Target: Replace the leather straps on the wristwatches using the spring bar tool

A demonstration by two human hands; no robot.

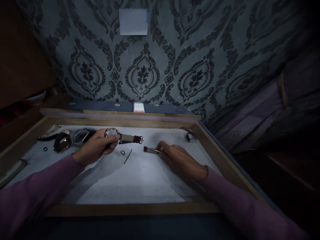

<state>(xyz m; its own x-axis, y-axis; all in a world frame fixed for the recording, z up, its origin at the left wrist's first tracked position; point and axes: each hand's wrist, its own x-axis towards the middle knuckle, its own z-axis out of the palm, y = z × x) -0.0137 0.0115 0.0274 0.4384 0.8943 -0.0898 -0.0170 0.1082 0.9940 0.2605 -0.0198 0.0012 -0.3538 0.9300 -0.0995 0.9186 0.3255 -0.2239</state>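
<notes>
My left hand is closed round a wristwatch with a round, copper-coloured case. Its strap, with a buckle at the tip, stretches out to the right over the white tray floor. In my right hand is a small brush, gripped by its metal part, its short dark bristles pointing left toward the strap's end. A gap separates the bristles from the watch. Below the strap lie a thin dark stick and a small black loop.
Several other watches lie left of my left hand, among them a dark-strapped watch. Another watch rests in the back right corner. A wooden rim borders the tray. Patterned wallpaper stands behind, with a small white box on the back ledge.
</notes>
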